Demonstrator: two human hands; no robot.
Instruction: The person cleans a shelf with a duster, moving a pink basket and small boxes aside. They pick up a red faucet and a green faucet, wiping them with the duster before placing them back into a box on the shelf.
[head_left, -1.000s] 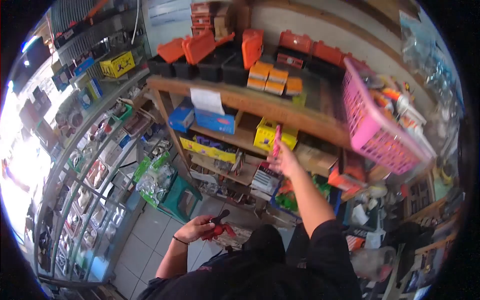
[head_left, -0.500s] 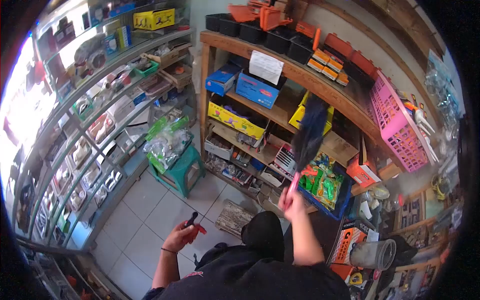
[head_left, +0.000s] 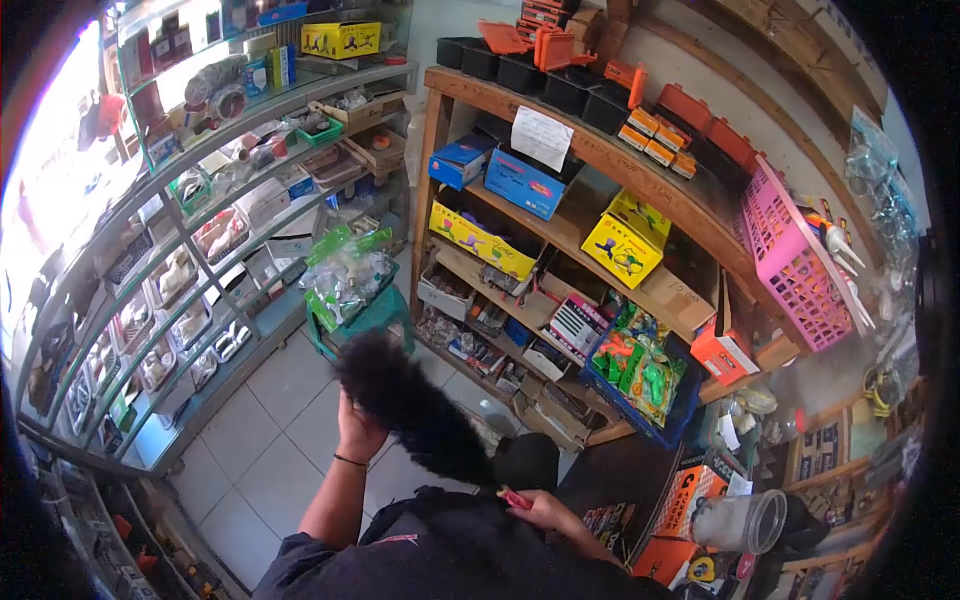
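A black feather duster (head_left: 420, 415) lies slantwise in front of my body, its fluffy end up and to the left. My right hand (head_left: 540, 508) is closed round its pink handle (head_left: 513, 498), close to my body. My left hand (head_left: 358, 428) is at the fluffy end, apparently touching it. The feathers cover most of its fingers, so I cannot see their grip or whether anything is in them. A dark band (head_left: 350, 460) circles my left wrist.
A green stool (head_left: 393, 320) bearing plastic-bagged goods stands ahead. Wooden shelves (head_left: 590, 140) hold yellow boxes, blue boxes and a blue tray (head_left: 660, 430) of colourful packets. A pink basket (head_left: 800, 270) is at the right; a glass display case (head_left: 270, 135) lines the left.
The duster has swung from upright at the shelves down and left across my body. My right hand came down and back. The small black and red item in my left hand is out of sight.
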